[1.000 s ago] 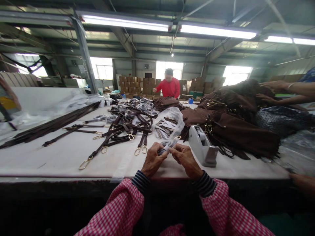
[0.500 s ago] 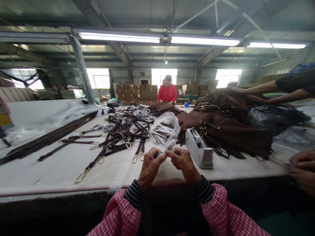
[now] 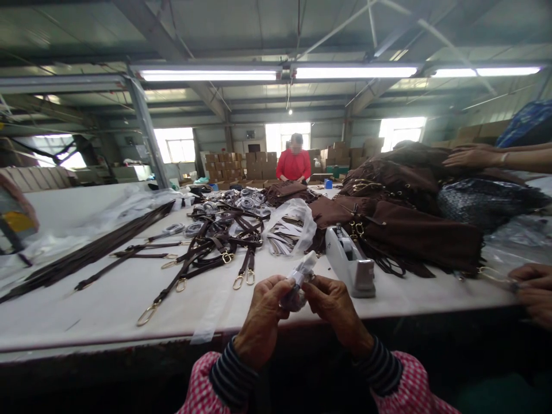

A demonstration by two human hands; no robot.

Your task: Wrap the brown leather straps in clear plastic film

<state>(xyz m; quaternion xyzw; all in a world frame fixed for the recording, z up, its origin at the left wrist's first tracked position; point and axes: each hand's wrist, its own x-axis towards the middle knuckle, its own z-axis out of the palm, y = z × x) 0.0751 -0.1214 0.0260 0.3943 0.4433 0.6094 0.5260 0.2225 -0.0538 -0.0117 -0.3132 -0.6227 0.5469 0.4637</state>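
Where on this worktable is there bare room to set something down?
The widest bare patch of worktable lies at front left, between the long brown strips and the front edge. A smaller one lies right of the tape dispenser, before the brown bags. Straps crowd the middle.

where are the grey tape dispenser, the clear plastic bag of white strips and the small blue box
grey tape dispenser (image 3: 363, 277), head view, front end
clear plastic bag of white strips (image 3: 309, 223), head view, right side of the bag
small blue box (image 3: 328, 184), head view, front face
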